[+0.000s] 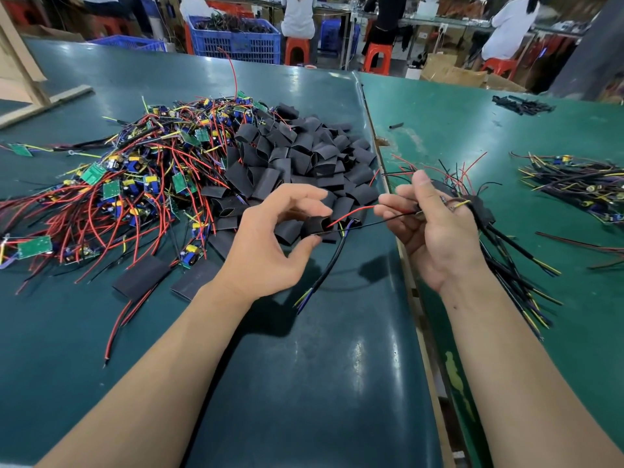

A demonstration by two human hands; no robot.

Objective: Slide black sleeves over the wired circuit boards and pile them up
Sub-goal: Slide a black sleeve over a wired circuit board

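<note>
Your left hand (pixel 280 241) pinches a flattened black tube sleeve (pixel 315 226) open; your right hand (pixel 435 228) grips thin red and black wires (pixel 358 214), feeding them through.

Hidden inside black sleeve (pixel 315 226) at left hand (pixel 270 241): board; cut off at three o'clock: wire bundle (pixel 574 187).

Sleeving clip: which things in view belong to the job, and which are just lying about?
Job:
left hand pinching a black sleeve
right hand gripping red and black wires
heap of loose black sleeves
tangle of bare green wired boards

Lying about:
blue plastic crate
orange stools
</note>
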